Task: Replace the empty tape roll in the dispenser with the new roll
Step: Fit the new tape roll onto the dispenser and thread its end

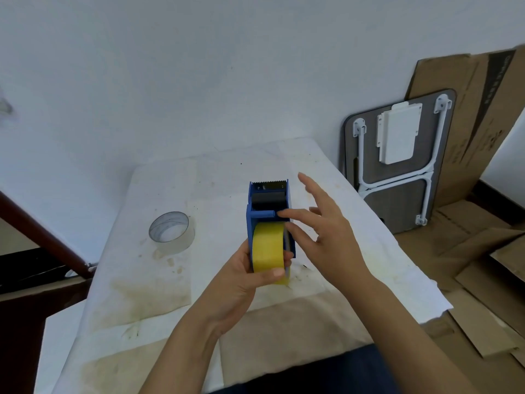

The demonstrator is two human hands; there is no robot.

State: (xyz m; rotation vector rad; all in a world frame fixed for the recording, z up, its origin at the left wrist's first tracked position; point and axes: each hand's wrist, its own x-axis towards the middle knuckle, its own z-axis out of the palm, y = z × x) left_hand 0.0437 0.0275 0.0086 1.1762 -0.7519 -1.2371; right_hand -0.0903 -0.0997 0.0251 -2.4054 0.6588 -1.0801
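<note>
Two rolls are in play here. Furthest left, the empty roll (172, 233) (clear, with hardly any tape left by the look of it) is lying on its side on the stained white table cover (159, 282), well apart from everything else, so that half of the swap looks done.

Moving right, the left hand (241, 282) is wrapped around the back of the blue dispenser (270, 214), with the thumb pressed across the yellow new roll (268, 254). The roll is sitting between the side plates, but whether it's properly seated on the hub can't be told, since the hub is hidden. If it isn't, it could be popped out or cocked sideways as soon as the thumb is lifted.

Further right, the right hand (329, 231) is spread open and nothing is gripped by it; only a fingertip or two is touching the blue crossbar just above the roll. The tape end doesn't appear to be fed under the black roller (268, 199) yet. If it's threaded sticky side the wrong way, or left to fall back on the roll, it'll have to be picked free again.

One more thing: the serrated blade (269, 182) is at the far end, near those outstretched fingers, so a slip while threading could mean a nick.
</note>
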